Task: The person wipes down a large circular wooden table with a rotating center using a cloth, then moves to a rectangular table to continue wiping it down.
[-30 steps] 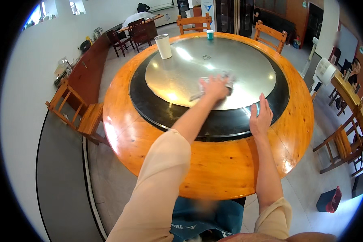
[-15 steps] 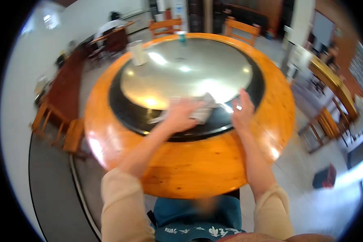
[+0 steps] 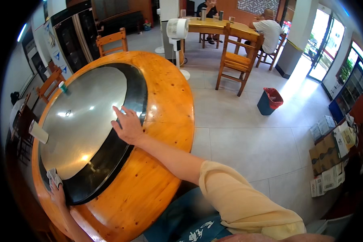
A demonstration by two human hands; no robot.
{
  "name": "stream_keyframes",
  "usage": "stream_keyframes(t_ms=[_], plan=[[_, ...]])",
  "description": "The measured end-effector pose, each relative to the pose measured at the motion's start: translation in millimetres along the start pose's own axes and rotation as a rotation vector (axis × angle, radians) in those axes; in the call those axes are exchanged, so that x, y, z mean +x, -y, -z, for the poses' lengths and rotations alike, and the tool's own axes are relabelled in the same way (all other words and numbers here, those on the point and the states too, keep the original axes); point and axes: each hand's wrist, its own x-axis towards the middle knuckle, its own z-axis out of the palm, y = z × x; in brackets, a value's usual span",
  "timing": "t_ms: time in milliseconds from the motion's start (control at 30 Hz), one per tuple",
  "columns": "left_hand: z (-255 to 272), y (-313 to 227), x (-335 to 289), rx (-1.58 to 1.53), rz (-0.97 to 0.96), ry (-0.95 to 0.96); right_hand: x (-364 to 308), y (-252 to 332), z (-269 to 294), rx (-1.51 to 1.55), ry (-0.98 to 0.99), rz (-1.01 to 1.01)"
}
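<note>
A round wooden table [image 3: 171, 105] fills the left half of the view, its middle taken up by a shiny metal disc [image 3: 84, 97] inside a black ring [image 3: 105, 171]. At the near left part of that ring, my left hand [image 3: 58, 195] holds a crumpled light grey cloth [image 3: 53, 176] down against the surface. My right hand [image 3: 130, 128] rests over the ring and the disc's right edge, fingers spread and nothing in it. A white cylinder [image 3: 38, 132] stands on the disc's left side. Farther back is a small green and white container [image 3: 63, 87].
Wooden chairs [image 3: 112, 41] stand behind the table. A white fan [image 3: 177, 30] is past its far right edge. On the right are another chair [image 3: 238, 60], a bin with a red liner [image 3: 269, 101] and stacked boxes [image 3: 328, 161]. People sit at a far table [image 3: 218, 26].
The view has swung to the right. My left hand has carried the cloth leftward along the black ring, and my hands are farther apart. My right hand stays on the table, fingers spread.
</note>
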Motion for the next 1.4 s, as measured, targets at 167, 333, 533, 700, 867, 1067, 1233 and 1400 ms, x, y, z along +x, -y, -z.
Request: stream_keyframes(t_ms=[167,333,533,700,867,1067,1233,1400], plan=[[21,-73,-54,0.020,-0.162,0.027,-1,4,3,0.016,-0.004,-0.024],[20,-143,-88,-0.077,-0.570,-0.090,3,9,-3,0.069,0.016,-0.062],[51,-250,-150,-0.129,-0.922,-0.099,4,6,2,0.078,0.009,-0.058],[64,-294,-183,-0.093,-1.052,-0.104,4,-1,1,0.204,0.001,-0.049],[52,-276,-180,-0.105,-1.056,-0.201,2,-2,-1,0.168,0.029,-0.060],[50,-207,-173,-0.212,-1.022,-0.181,0,-1,2,0.154,0.042,-0.042],[30,-113,-148,-0.119,-0.727,-0.071,0,4,6,0.135,0.063,-0.025],[5,-21,-93,0.032,-0.330,-0.001,-1,1,6,0.095,0.084,-0.002]])
